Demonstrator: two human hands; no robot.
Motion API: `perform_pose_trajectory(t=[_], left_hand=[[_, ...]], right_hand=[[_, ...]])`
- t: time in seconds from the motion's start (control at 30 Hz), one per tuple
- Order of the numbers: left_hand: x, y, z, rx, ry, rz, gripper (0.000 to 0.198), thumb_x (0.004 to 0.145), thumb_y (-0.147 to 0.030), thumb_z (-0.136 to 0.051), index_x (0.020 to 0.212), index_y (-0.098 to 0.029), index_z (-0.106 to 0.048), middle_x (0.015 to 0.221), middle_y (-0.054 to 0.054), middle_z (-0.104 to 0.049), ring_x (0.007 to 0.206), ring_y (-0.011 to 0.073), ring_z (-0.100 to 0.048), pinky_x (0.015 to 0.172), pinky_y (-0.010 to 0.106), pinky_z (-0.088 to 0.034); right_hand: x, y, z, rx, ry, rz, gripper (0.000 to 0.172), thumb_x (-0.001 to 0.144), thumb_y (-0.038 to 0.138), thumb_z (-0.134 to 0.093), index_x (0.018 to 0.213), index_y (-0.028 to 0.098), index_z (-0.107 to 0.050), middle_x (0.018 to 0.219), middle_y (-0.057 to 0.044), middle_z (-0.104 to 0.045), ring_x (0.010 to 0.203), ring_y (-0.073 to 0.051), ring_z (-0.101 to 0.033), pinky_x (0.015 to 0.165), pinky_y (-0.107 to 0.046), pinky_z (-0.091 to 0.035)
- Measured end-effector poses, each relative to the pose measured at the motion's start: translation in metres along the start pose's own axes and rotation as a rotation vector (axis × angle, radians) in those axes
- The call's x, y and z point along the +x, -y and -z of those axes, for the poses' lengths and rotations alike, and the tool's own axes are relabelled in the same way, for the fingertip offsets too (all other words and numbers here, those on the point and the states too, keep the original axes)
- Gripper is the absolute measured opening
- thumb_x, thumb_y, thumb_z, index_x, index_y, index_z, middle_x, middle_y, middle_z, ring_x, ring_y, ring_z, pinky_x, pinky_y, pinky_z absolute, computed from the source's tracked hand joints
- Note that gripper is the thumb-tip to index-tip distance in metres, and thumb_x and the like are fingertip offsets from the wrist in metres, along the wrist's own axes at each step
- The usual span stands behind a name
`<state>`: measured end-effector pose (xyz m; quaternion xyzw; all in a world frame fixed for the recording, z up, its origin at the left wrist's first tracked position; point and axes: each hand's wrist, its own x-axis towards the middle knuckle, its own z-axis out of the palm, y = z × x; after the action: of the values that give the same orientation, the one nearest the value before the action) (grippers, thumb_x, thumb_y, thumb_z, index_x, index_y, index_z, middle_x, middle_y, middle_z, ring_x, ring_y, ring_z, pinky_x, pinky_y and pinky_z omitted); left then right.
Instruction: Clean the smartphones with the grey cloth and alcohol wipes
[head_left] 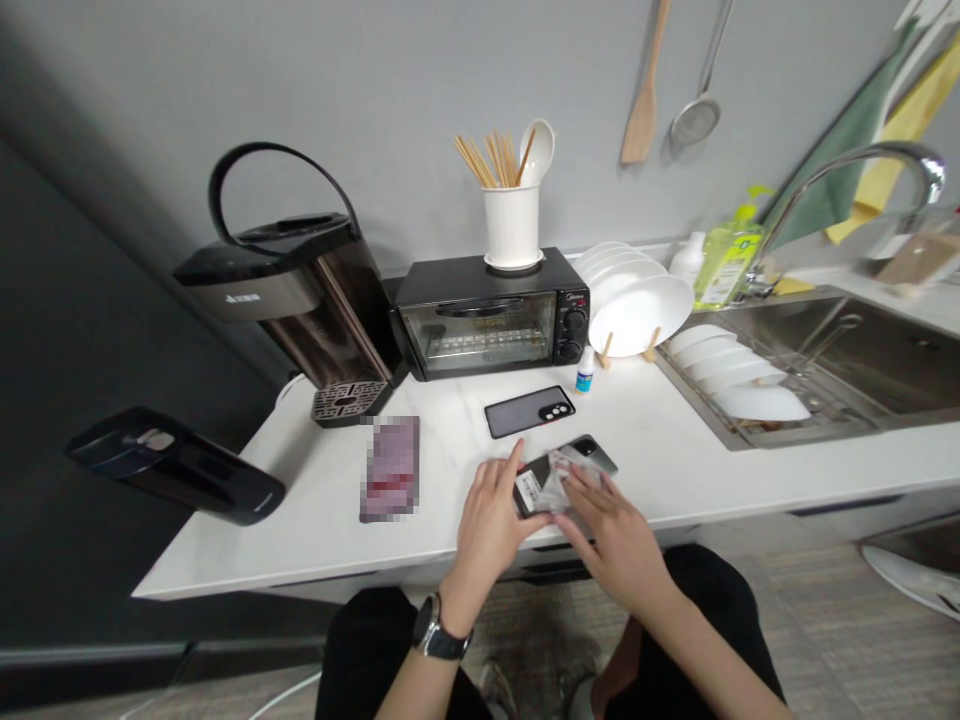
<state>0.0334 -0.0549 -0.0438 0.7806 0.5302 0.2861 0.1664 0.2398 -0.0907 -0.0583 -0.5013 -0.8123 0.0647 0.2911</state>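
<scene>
We see the phone [599, 458] lying near the front edge of the tabletop [450, 545], left of the sink, with its camera side up. The left hand [489, 508] frames its left end, thumb and index finger spread wide, the thumb along the near side; we take this as steadying the phone against sliding. The right hand [611, 535] rests its fingers over a crumpled, whitish sheet [556, 480] on the phone's back, perhaps so that the pressure comes straight down; we cannot tell whether those fingers pinch the sheet or only press it. A white label [528, 488] shows at the left end.

The phone's long axis runs aslant to the front edge: the label end lies nearer that edge and to the left, while the camera end points right and toward the back edge. Just behind, we have a phone case [517, 413], its camera openings also at the right end, seemingly set aside within reach. The small bottle [584, 372] stands upright farther back, near the toaster oven [480, 335], probably to leave the front free for both hands.
</scene>
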Motion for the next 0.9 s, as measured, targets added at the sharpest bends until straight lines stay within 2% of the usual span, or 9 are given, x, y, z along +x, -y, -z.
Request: perform_pose_trajectory(t=[0.1,0.17,0.23,0.33,0.43,0.5,0.67,0.77,0.9], left_hand=[[0.001,-0.002,0.001,-0.02,-0.007,-0.005,0.119,0.072,-0.035,-0.092,0.164,-0.034,-0.016,0.123,0.007,-0.062,0.114,0.0309,-0.055,0.103,0.048,-0.048],[0.001,-0.002,0.001,-0.026,-0.007,-0.008,0.121,0.071,-0.035,-0.093,0.164,-0.034,-0.016,0.124,0.007,-0.062,0.115,0.0307,-0.055,0.104,0.048,-0.048],[0.0,-0.002,0.001,-0.029,-0.009,-0.008,0.118,0.074,-0.031,-0.091,0.164,-0.035,-0.016,0.123,0.007,-0.062,0.115,0.0303,-0.056,0.104,0.049,-0.048],[0.0,0.0,0.0,-0.043,-0.014,-0.022,0.105,0.083,-0.018,-0.077,0.165,-0.035,-0.013,0.134,0.009,-0.056,0.124,0.0293,-0.054,0.108,0.048,-0.047],[0.0,0.004,-0.001,-0.018,-0.018,-0.022,0.099,0.084,-0.006,-0.063,0.165,-0.035,-0.014,0.144,0.012,-0.048,0.132,0.029,-0.052,0.111,0.046,-0.047],[0.0,0.004,-0.002,0.007,-0.016,-0.012,0.1,0.083,-0.007,-0.065,0.165,-0.033,-0.015,0.148,0.012,-0.046,0.134,0.03,-0.05,0.112,0.046,-0.046],[0.001,0.0,0.001,-0.002,-0.002,-0.024,0.115,0.078,-0.03,-0.087,0.165,-0.033,-0.013,0.13,0.009,-0.061,0.119,0.0314,-0.055,0.106,0.049,-0.047],[0.003,-0.002,0.003,-0.001,0.004,-0.029,0.122,0.072,-0.038,-0.093,0.165,-0.033,-0.015,0.122,0.007,-0.065,0.111,0.0314,-0.056,0.103,0.049,-0.047],[0.004,-0.002,0.003,0.008,-0.002,-0.027,0.113,0.076,-0.034,-0.089,0.164,-0.033,-0.019,0.122,0.008,-0.065,0.112,0.0316,-0.056,0.102,0.049,-0.047]], right_hand=[[0.008,-0.038,0.004,-0.113,-0.077,-0.096,0.047,0.107,0.042,-0.048,0.145,0.016,-0.058,0.15,-0.015,-0.058,0.144,-0.034,-0.05,0.117,-0.059,-0.043],[0.019,-0.045,0.001,-0.147,-0.109,-0.127,0.051,0.106,0.045,-0.049,0.144,0.012,-0.058,0.149,-0.018,-0.058,0.143,-0.037,-0.051,0.116,-0.061,-0.043],[0.03,-0.033,-0.004,-0.135,-0.103,-0.107,0.051,0.105,0.045,-0.052,0.143,0.011,-0.06,0.148,-0.019,-0.059,0.144,-0.038,-0.05,0.117,-0.062,-0.041],[0.036,0.009,-0.015,-0.018,-0.008,0.006,0.047,0.104,0.041,-0.054,0.141,0.013,-0.061,0.145,-0.016,-0.063,0.144,-0.035,-0.05,0.121,-0.06,-0.038],[0.029,0.045,-0.018,0.122,0.088,0.091,0.049,0.102,0.046,-0.056,0.14,0.016,-0.062,0.145,-0.013,-0.063,0.143,-0.03,-0.051,0.124,-0.056,-0.036],[0.018,0.05,-0.015,0.148,0.115,0.096,0.048,0.103,0.046,-0.055,0.141,0.017,-0.061,0.147,-0.011,-0.062,0.144,-0.028,-0.051,0.124,-0.054,-0.037],[-0.004,-0.003,-0.001,-0.006,0.021,-0.005,0.047,0.106,0.041,-0.049,0.146,0.018,-0.056,0.149,-0.013,-0.06,0.144,-0.03,-0.05,0.12,-0.055,-0.041],[0.001,-0.035,0.002,-0.105,-0.081,-0.108,0.052,0.105,0.045,-0.051,0.146,0.014,-0.056,0.149,-0.018,-0.058,0.145,-0.034,-0.048,0.118,-0.059,-0.042],[0.025,-0.024,-0.006,-0.104,-0.078,-0.113,0.059,0.102,0.049,-0.055,0.143,0.007,-0.058,0.147,-0.022,-0.059,0.146,-0.039,-0.046,0.119,-0.062,-0.039]])
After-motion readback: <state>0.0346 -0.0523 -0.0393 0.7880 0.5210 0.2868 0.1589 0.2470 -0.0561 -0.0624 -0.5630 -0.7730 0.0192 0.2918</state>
